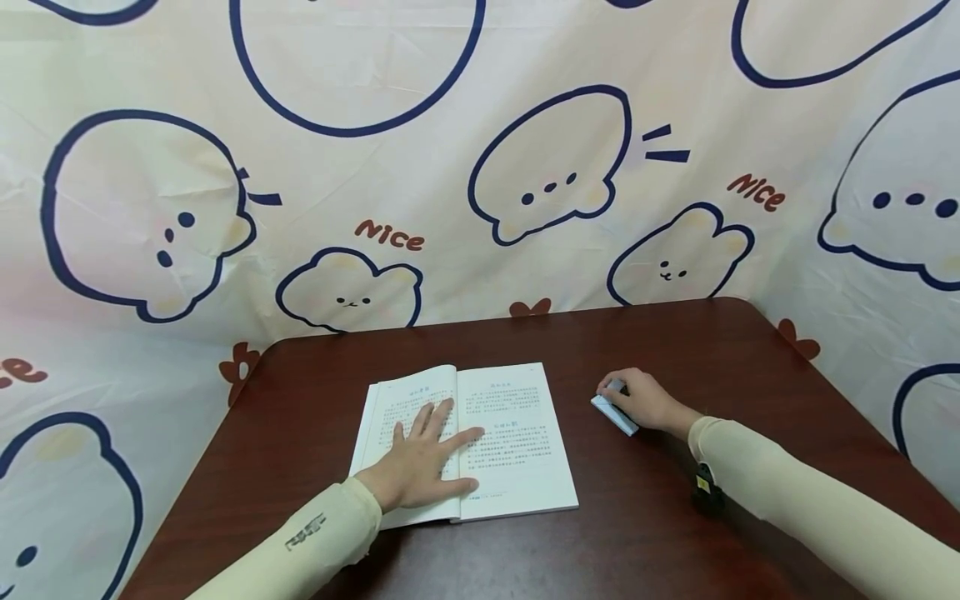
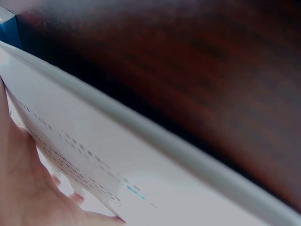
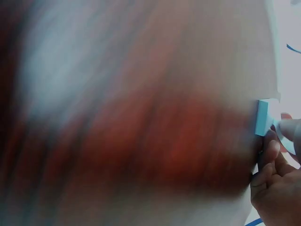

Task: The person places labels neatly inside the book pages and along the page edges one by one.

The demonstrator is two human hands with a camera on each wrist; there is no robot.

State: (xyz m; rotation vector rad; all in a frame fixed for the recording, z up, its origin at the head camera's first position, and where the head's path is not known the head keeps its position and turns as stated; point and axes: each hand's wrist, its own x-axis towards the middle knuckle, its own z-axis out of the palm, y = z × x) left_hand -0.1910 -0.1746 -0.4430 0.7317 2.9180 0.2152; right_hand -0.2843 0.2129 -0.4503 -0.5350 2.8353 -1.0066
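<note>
Pale-blue tool (image 1: pixel 615 415) is on the R side of the worktop (image 1: pixel 300 433), to the R of the open book (image 1: pixel 517 483) & apart from it. R hand (image 1: pixel 651 402) has its fingers curled round the tool's upper part, long straight edge out in front. L hand (image 1: pixel 420 458) lies on the book, fingers spread wide & near straight: palm on the L page, thumb & index across the gutter onto the R page. To do this well, I'd say: firm, even L-hand pressure by the gutter so the pages lie flat & don't slide; R grip snug but loose at the wrist, tool's edge level w/ the worktop, no tipping onto a corner. Sleeves cover both forearms; dark device (image 1: pixel 707 490) sits under the R cuff, so best not let it drag. Patterned cloth (image 1: pixel 540 50) hangs behind. Hard to make out: tool's underside & most of its grip are behind the fingers, so can't tell exact type, or if it touches the worktop or is just above. L hand hides part of the text. R wrist view is mostly blur, tool at the far edge; L wrist view cuts off the hand & a blue patch (image 2: pixel 9 33), unidentifiable.
</note>
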